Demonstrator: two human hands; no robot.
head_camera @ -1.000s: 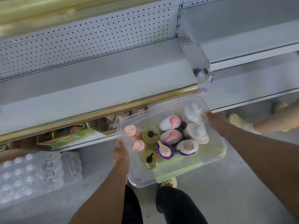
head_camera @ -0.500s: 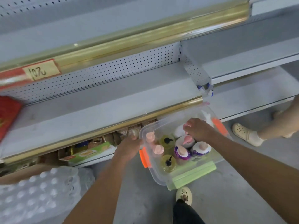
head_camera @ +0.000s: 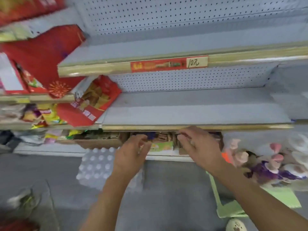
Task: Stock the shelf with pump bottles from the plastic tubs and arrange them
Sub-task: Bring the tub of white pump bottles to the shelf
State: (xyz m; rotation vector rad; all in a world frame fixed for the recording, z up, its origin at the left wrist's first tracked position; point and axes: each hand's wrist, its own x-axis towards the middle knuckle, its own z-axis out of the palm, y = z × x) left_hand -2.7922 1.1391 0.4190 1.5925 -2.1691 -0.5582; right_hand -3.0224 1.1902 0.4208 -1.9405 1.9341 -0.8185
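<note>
The clear plastic tub [head_camera: 228, 147] with an orange latch sits low at the right. Several pump bottles [head_camera: 273, 162] stand in it, with pink, white and purple tops, all blurred. A green lid [head_camera: 283, 197] lies under the tub. My left hand [head_camera: 131, 155] and right hand [head_camera: 198, 145] hover side by side just below the gold front edge of the bare grey shelf [head_camera: 191, 112]. Both have loosely curled fingers and hold nothing. Neither hand touches the tub.
Red snack packs [head_camera: 93, 104] lean on the shelf's left end. A shelf above carries a red price tag [head_camera: 168, 64]. A shrink-wrapped pack of water bottles [head_camera: 98, 164] lies on the floor at the left. Cartons fill the lowest shelf [head_camera: 103, 139]. My shoe [head_camera: 235, 225] shows at the bottom.
Both hands have let go of the tub, which now sits low at the right. The view has swung left and up, and my hands have come together in front of the shelf edge.
</note>
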